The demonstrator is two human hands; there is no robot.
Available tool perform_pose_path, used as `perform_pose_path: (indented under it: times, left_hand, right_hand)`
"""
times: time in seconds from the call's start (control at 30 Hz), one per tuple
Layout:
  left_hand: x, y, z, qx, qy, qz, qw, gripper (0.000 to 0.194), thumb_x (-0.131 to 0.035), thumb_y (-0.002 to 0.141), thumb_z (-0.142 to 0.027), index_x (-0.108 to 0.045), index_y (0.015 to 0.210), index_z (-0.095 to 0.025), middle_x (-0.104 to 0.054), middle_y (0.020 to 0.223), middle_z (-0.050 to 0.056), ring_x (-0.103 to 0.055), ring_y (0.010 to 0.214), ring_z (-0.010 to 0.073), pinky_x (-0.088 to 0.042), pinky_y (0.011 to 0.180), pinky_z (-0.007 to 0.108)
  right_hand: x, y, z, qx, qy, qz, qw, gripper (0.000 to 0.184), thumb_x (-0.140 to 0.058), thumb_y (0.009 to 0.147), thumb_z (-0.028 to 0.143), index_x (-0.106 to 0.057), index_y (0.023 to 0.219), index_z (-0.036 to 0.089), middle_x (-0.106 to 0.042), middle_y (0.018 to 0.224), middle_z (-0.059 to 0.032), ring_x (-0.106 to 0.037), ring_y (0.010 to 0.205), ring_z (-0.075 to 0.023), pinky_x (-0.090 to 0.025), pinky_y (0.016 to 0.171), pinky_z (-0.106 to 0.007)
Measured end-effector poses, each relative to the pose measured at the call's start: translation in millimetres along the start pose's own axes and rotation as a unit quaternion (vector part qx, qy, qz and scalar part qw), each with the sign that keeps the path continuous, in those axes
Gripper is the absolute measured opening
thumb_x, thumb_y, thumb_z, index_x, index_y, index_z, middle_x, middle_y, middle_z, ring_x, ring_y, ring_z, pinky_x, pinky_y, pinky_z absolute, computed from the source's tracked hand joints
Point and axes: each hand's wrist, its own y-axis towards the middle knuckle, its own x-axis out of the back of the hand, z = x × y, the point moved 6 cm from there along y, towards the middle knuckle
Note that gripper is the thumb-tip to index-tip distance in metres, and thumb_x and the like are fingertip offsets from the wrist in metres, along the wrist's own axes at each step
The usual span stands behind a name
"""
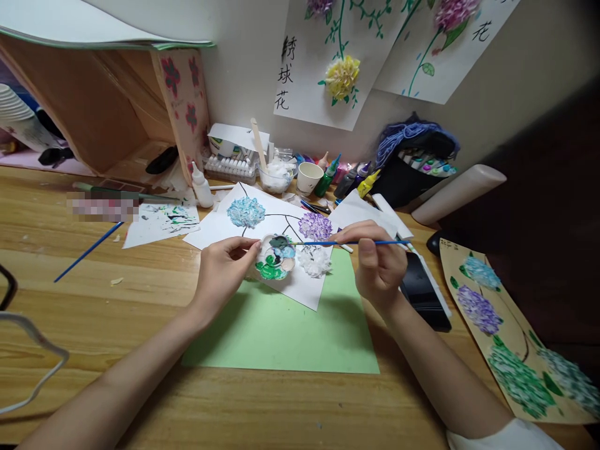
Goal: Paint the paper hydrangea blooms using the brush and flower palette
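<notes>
two hands [380, 265], two blue brushes [90, 251], one paint palette [274, 272]

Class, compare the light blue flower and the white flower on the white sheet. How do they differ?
The light blue flower is tinted blue and turquoise, while the white flower shows no bright colour. The light blue flower lies clear of both hands; the white flower sits just beside the palette in the left hand, with the paintbrush crossing near its upper edge. Both have a ruffled texture and share the same white sheet.
</notes>
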Motion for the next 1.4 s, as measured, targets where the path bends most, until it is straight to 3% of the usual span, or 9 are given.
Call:
perform_pose_path:
  times: [0.17, 0.4, 0.47, 0.53, 0.63, 0.83, 0.93, 1.23, 1.4]
  left_hand:
    - [-1.0, 0, 0, 0.000, -0.001, 0.000, 1.000, 0.028, -0.067, 0.075, -0.042, -0.075, 0.085, -0.017, -0.075, 0.081, 0.004, -0.067, 0.070, 0.0161, -0.050, 0.061, 0.023]
    - [-0.4, 0, 0, 0.000, -0.002, 0.002, 1.000, 0.029, -0.067, 0.075, -0.042, -0.075, 0.086, -0.017, -0.076, 0.083, 0.005, -0.067, 0.070, 0.0168, -0.050, 0.063, 0.024]
    - [1.2, 1, 1, 0.006, -0.001, 0.002, 1.000, 0.031, -0.067, 0.075, -0.043, -0.075, 0.086, -0.016, -0.076, 0.084, 0.006, -0.068, 0.071, 0.0174, -0.050, 0.062, 0.024]
    - [4.0, 3, 2, 0.011, -0.002, -0.004, 1.000, 0.032, -0.067, 0.074, -0.044, -0.075, 0.086, -0.016, -0.076, 0.084, 0.006, -0.068, 0.072, 0.0181, -0.051, 0.063, 0.025]
    - [7.7, 7, 3, 0.025, -0.005, -0.012, 1.000, 0.033, -0.068, 0.072, -0.045, -0.075, 0.086, -0.016, -0.076, 0.083, 0.007, -0.068, 0.073, 0.0190, -0.051, 0.063, 0.025]
    - [-0.3, 5, 5, 0.072, -0.032, 0.028, 0.997, 0.034, -0.071, 0.069, -0.045, -0.075, 0.084, -0.015, -0.075, 0.080, 0.007, -0.068, 0.070, 0.0183, -0.052, 0.062, 0.024]
    - [-7.3, 0, 6, 0.074, -0.044, 0.046, 0.995, 0.034, -0.072, 0.069, -0.045, -0.075, 0.086, -0.016, -0.075, 0.084, 0.007, -0.067, 0.071, 0.0173, -0.052, 0.061, 0.024]
    - [-14.0, -3, 8, 0.059, -0.044, 0.057, 0.996, 0.032, -0.072, 0.068, -0.045, -0.075, 0.084, -0.017, -0.075, 0.084, 0.007, -0.065, 0.065, 0.0163, -0.052, 0.059, 0.024]
    - [-12.9, -3, 7, 0.060, -0.038, 0.052, 0.996, 0.031, -0.072, 0.068, -0.045, -0.076, 0.084, -0.019, -0.075, 0.085, 0.006, -0.065, 0.067, 0.0167, -0.051, 0.059, 0.023]
  right_hand:
    - [-15, -4, 3, 0.037, -0.035, 0.104, 0.993, 0.022, -0.041, 0.093, 0.021, -0.063, 0.092, 0.022, -0.070, 0.081, -0.0043, -0.063, 0.080, -0.0187, -0.052, 0.070, -0.035]
    - [-13, -2, 1, 0.025, -0.023, 0.101, 0.994, 0.024, -0.040, 0.094, 0.024, -0.063, 0.092, 0.022, -0.070, 0.082, -0.0047, -0.063, 0.082, -0.0186, -0.052, 0.072, -0.035]
    - [-7, 1, -2, 0.000, -0.015, 0.062, 0.998, 0.025, -0.039, 0.095, 0.028, -0.064, 0.091, 0.023, -0.069, 0.082, -0.0039, -0.063, 0.081, -0.0180, -0.052, 0.072, -0.034]
    - [4, 4, -9, -0.046, 0.009, -0.017, 0.999, 0.028, -0.039, 0.096, 0.032, -0.065, 0.090, 0.023, -0.067, 0.083, -0.0035, -0.064, 0.079, -0.0173, -0.052, 0.069, -0.034]
    - [22, 0, -25, -0.121, 0.062, -0.112, 0.984, 0.029, -0.040, 0.095, 0.037, -0.064, 0.090, 0.022, -0.065, 0.089, -0.0044, -0.066, 0.081, -0.0175, -0.052, 0.067, -0.033]
    - [45, -44, -57, -0.220, 0.019, -0.130, 0.967, 0.013, -0.054, 0.089, 0.032, -0.059, 0.091, 0.020, -0.062, 0.090, -0.0028, -0.063, 0.084, -0.0154, -0.052, 0.078, -0.032]
    - [52, -69, -66, -0.239, 0.010, -0.151, 0.959, 0.009, -0.053, 0.089, 0.030, -0.055, 0.090, 0.021, -0.061, 0.086, -0.0018, -0.062, 0.078, -0.0143, -0.052, 0.075, -0.031]
    - [44, -79, -61, -0.166, -0.015, -0.038, 0.985, 0.009, -0.048, 0.089, 0.025, -0.056, 0.090, 0.022, -0.062, 0.086, -0.0031, -0.063, 0.083, -0.0183, -0.053, 0.078, -0.037]
    - [42, -80, -61, -0.170, -0.032, -0.022, 0.985, 0.009, -0.047, 0.090, 0.023, -0.056, 0.091, 0.022, -0.061, 0.087, -0.0033, -0.062, 0.085, -0.0179, -0.052, 0.078, -0.036]
